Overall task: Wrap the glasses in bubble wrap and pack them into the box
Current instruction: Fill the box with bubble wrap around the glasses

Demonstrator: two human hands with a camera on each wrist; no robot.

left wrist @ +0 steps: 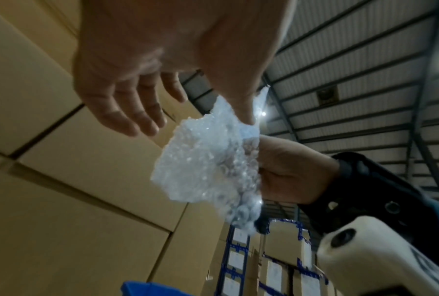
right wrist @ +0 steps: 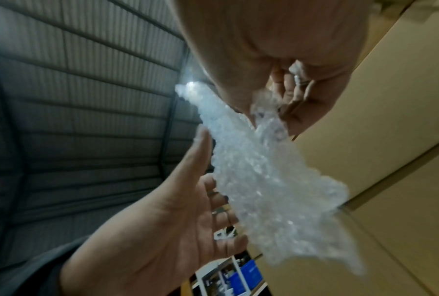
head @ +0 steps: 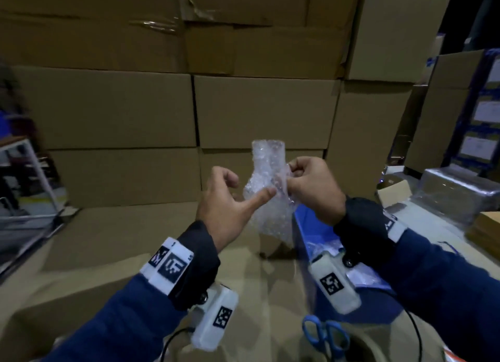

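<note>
Crumpled clear bubble wrap held upright in the air; right hand pinches its edge, left hand spread, thumb touching it

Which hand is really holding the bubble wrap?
The right hand is. Its fingers are curled and pinch the bubble wrap at its edge. The left hand only touches the wrap with its straight thumb, and its other fingers hold nothing.
</note>
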